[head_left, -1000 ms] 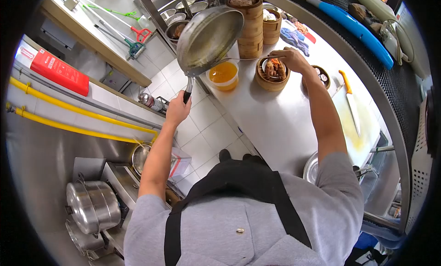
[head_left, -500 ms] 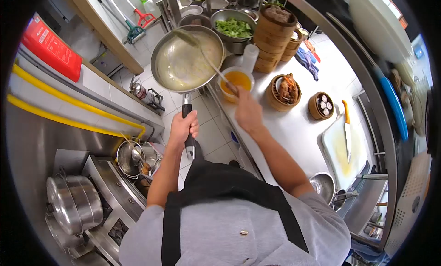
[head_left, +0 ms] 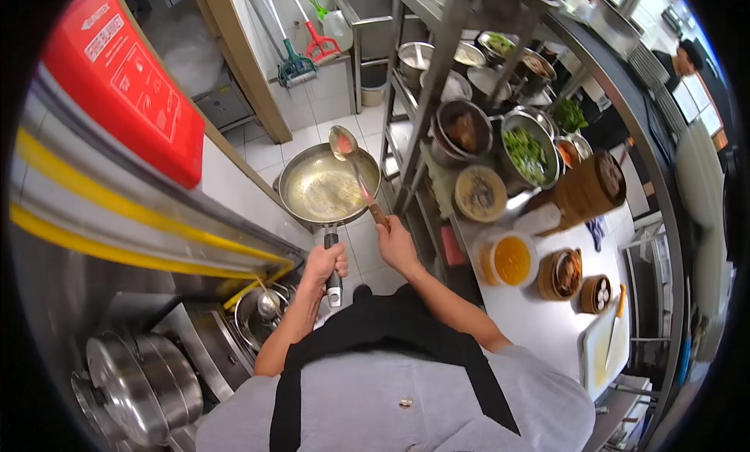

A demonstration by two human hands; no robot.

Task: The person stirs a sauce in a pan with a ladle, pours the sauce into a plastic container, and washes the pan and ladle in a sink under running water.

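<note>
My left hand (head_left: 323, 264) is wrapped round the black handle of a frying pan (head_left: 301, 192), held out in front of me over the floor. A thin, shiny yellowish coating covers the pan's inside. In my right hand (head_left: 397, 244) is the wooden grip of a metal spoon (head_left: 344, 144), its bowl raised above the pan's far rim. To the right on the counter stands a plastic tub of yellow-orange liquid (head_left: 512, 260). Beyond it are two bamboo steamers, one with brownish food (head_left: 564, 274) and a smaller one with white dumplings (head_left: 600, 293).
Steel shelf posts (head_left: 428, 85) rise close to the pan's right. A bowl of chopped greens (head_left: 530, 153) and stacked bamboo steamers (head_left: 591, 188) stand on the counter. A knife (head_left: 615, 318) lies on a cutting board (head_left: 600, 358). The stove (head_left: 199, 335) and a large pot (head_left: 144, 385) are at left; another person (head_left: 678, 64) is far right.
My view has turned left. My right hand has moved the spoon away from the tub, and its bowl now shows above the pan's far rim. My left hand still grips the pan.
</note>
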